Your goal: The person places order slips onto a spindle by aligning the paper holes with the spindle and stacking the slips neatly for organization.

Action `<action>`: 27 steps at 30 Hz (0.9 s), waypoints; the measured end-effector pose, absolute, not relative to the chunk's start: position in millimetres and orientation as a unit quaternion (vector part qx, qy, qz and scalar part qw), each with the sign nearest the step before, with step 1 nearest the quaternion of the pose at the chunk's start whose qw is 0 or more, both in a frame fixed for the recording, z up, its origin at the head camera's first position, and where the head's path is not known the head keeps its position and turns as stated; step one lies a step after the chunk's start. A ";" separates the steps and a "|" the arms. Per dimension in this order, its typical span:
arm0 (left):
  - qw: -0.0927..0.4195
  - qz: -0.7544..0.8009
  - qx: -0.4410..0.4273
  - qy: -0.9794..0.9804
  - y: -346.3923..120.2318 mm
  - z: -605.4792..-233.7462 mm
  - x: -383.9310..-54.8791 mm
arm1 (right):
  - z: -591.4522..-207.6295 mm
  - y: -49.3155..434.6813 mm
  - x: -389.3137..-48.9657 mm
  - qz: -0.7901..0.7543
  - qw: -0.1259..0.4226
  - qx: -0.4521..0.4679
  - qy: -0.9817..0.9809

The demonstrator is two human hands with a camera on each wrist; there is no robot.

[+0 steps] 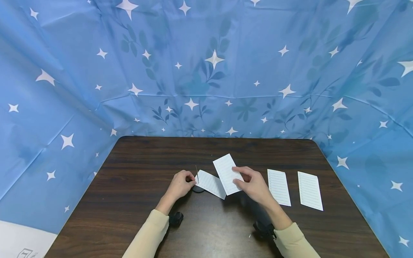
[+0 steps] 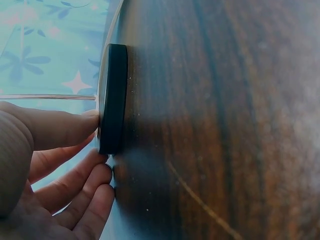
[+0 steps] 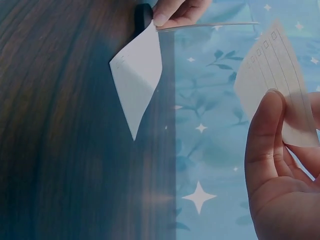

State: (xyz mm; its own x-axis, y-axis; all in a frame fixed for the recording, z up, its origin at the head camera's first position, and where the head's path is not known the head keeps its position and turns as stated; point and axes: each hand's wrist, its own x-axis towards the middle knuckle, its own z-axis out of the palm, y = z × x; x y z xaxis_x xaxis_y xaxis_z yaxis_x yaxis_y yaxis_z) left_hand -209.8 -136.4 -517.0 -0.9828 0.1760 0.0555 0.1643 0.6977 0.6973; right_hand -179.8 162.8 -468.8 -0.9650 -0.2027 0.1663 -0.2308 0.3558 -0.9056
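Note:
My left hand (image 1: 180,183) pinches the round black base (image 2: 115,100) of a bill spike, its thumb on top and its fingers at the rim in the left wrist view. A thin metal rod (image 3: 215,24) rises from that base. One lined paper slip (image 1: 210,184) lies low on the spike, its left corner by the left fingertips and its far end reaching right. Between thumb and fingers my right hand (image 1: 253,182) holds another lined slip (image 1: 226,173), raised and tilted above the first. Checkboxes show on the held slip (image 3: 265,65) in the right wrist view.
Two more lined slips, a nearer one (image 1: 279,187) and one farther right (image 1: 310,190), lie flat on the dark wooden table (image 1: 129,215). A blue curtain with white stars (image 1: 206,71) hangs behind the table. A white surface (image 1: 22,240) shows at the lower left.

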 end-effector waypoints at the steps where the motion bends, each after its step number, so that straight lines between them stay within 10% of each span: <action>1: 0.007 0.378 0.092 0.921 -136.5 -517.1 -209.7 | -468.1 162.2 -179.7 0.558 0.010 0.132 -0.819; 27: -0.004 0.376 0.090 0.922 -135.4 -516.6 -209.7 | -453.5 146.4 -179.1 0.609 0.004 0.157 -0.778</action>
